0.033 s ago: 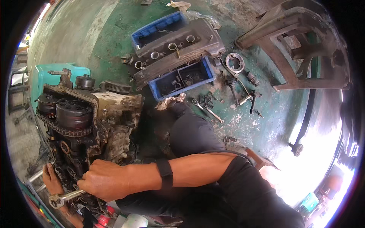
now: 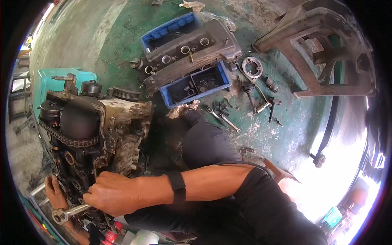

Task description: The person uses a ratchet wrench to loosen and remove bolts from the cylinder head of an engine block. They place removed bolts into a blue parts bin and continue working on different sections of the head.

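Observation:
My right hand (image 2: 112, 194) is closed around the handle of a ratchet wrench (image 2: 77, 210). The wrench's round head lies to the left, in front of my left wrist. Fingers stretched out, my left hand (image 2: 56, 194) rests against the left side of a greasy engine (image 2: 126, 120). What its palm touches is hidden. A timing chain (image 2: 77, 143) loops around the sprockets at the engine's top, and a dark blurred patch covers the larger sprocket. Below the chain, the shafts and the spot under my right hand are partly hidden.
Ahead on the green floor, a valve cover (image 2: 190, 53) lies across blue bins (image 2: 196, 87). Wrenches (image 2: 224, 120), bolts and a metal ring (image 2: 252, 67) lie to its right. A brown plastic stool (image 2: 322, 49) stands far right. Behind the engine is a teal tub (image 2: 51, 77).

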A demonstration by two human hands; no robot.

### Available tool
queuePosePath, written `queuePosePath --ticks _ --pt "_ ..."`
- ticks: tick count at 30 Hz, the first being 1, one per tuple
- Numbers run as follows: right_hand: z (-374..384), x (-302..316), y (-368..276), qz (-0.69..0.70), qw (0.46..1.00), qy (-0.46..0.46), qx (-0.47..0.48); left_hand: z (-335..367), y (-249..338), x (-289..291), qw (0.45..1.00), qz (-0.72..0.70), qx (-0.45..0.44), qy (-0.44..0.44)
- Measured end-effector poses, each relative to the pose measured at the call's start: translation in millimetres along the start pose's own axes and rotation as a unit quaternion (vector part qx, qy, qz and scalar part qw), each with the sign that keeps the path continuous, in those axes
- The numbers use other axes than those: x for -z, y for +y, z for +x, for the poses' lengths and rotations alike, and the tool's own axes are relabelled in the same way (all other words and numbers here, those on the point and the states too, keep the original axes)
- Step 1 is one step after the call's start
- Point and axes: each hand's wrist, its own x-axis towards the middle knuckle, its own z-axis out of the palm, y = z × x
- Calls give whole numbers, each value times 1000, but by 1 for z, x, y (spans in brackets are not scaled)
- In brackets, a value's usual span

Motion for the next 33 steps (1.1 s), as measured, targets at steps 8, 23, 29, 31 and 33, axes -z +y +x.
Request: queuePosePath --ticks 8,23,29,31,33 --pt "0 -3 0 -9 1000 5 5 -1 -5 9 998 60 23 -19" --pt "1 -6 -1 -20 1000 4 -2 -2 -6 3 991 126 34 32" --pt "0 -5 -1 -14 1000 4 -2 0 -1 19 989 36 98 -101" --pt "0 -6 -1 -10 1000 7 0 -5 -6 12 996 36 80 -31" --pt "0 -6 -1 -9 1000 10 3 -6 -11 7 997 50 59 -2"
